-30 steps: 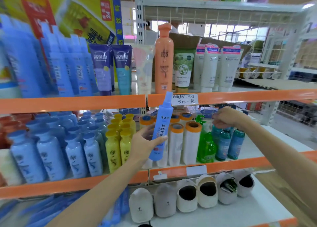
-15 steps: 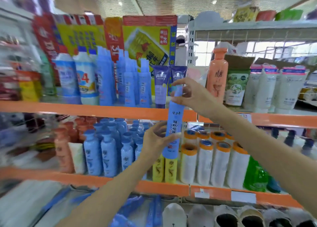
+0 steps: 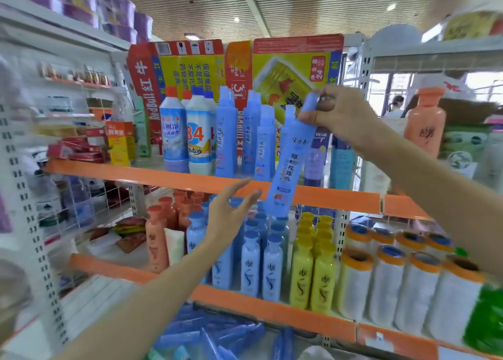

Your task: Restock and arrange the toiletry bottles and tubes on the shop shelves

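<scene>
My right hand (image 3: 344, 114) gripped the blue spray bottle (image 3: 290, 158) at its neck, just under the cap, thumb and fingers curled round it; the bottle hung in the air in front of the orange lip of the upper shelf (image 3: 152, 176), its base below that lip and its cap above it; its long axis ran steeply, tilted so that the cap leaned to the right toward my right hand and the base swung down and left toward my left hand (image 3: 231, 212). My left hand was open, fingers straight and spread, holding nothing; its fingertips lay just beside the bottle's base, apart from it as far as I could tell. The row of matching blue spray bottles (image 3: 245, 133) stood upright on the upper shelf, immediately left of and behind the held bottle; the purple tube (image 3: 315, 155) stood to the right of that row, partly hidden by the held bottle. Judged from this: the held bottle belonged with that row, so the coming move would turn on lifting the base clear over the shelf lip and righting the axis to vertical; the right hand, already at the neck, was the nearer to do it; the risk was the base catching on the lip, or knocking the standing bottles.
</scene>
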